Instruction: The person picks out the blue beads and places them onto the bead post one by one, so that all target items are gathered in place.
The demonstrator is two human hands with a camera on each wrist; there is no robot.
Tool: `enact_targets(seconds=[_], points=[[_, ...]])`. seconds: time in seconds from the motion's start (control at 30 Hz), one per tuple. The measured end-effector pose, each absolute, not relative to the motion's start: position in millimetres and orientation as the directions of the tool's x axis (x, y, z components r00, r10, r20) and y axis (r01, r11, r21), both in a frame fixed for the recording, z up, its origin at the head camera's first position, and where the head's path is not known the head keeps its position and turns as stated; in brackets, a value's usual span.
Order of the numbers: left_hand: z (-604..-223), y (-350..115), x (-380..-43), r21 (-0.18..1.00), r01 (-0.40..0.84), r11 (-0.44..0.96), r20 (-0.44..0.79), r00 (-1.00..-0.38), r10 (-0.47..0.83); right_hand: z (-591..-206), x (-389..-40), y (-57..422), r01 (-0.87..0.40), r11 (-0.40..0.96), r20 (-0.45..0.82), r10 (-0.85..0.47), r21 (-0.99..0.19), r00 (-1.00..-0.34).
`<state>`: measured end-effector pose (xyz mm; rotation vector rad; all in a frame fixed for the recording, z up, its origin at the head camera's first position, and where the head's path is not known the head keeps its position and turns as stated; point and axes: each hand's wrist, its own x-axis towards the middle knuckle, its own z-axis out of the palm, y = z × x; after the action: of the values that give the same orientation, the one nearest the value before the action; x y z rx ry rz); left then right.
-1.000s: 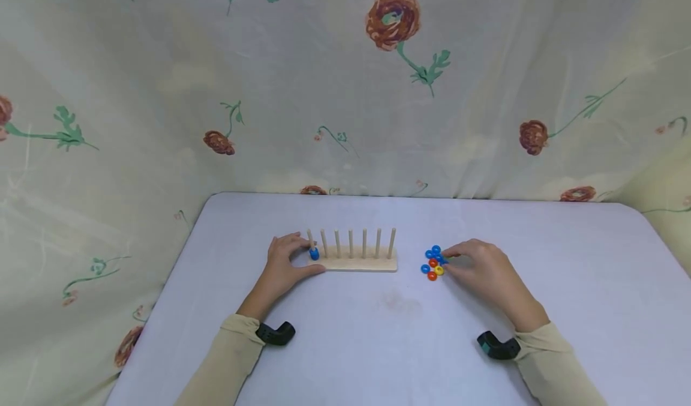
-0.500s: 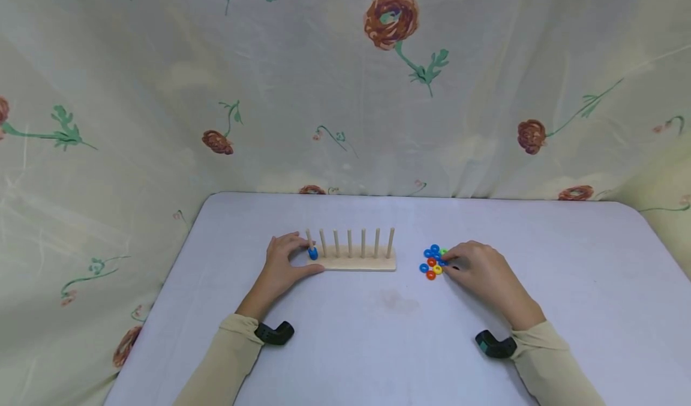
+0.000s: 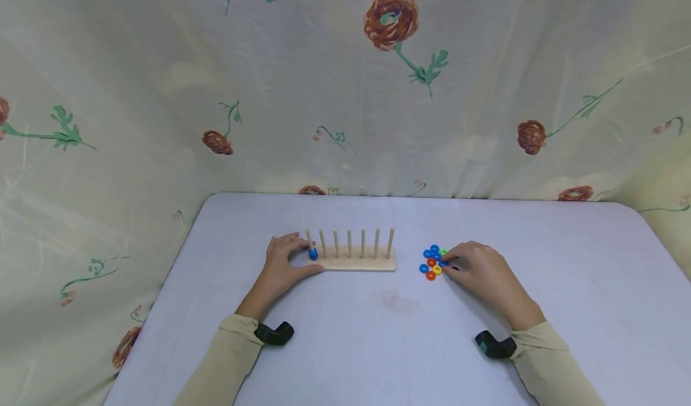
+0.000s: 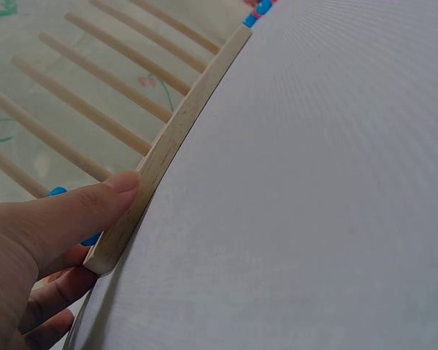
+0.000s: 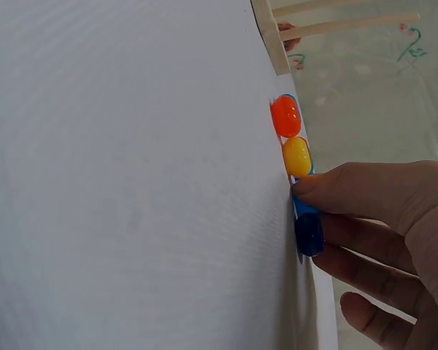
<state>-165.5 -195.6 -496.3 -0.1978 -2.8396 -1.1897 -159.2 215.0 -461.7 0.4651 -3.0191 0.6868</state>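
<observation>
My left hand (image 3: 281, 262) grips the left end of a wooden peg stand (image 3: 358, 264), thumb along its front edge and fingers behind. The stand carries a row of several upright pegs, and blue rings (image 3: 313, 254) sit low on the leftmost one. In the left wrist view the thumb lies on the base (image 4: 168, 149), partly covering the blue ring (image 4: 91, 239). To the right, my right hand (image 3: 483, 277) pinches a blue ring (image 5: 309, 235) at the near side of a cluster of small rings. Its thumb tip is right at the blue; the fingers curl behind.
The cluster holds several blue rings (image 3: 424, 268), red-orange rings (image 3: 430, 276), a yellow ring (image 3: 437, 270) and a green ring (image 3: 444, 252) partly behind the fingers. A white-covered table (image 3: 345, 346) lies beneath, backed by a floral curtain (image 3: 286, 64).
My right fingertips have shifted slightly at the cluster, and the green ring now shows beside them. The left hand and peg stand hold their place.
</observation>
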Motion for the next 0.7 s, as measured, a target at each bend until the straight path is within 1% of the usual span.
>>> enact_targets(seconds=[0.7], points=[[-496.0, -196.1, -165.0, 0.707, 0.15, 0.691, 0.105, -0.989, 0.107, -466.8, -160.8, 218.4, -0.304, 0.859, 0.093, -0.292, -0.413, -0.952]])
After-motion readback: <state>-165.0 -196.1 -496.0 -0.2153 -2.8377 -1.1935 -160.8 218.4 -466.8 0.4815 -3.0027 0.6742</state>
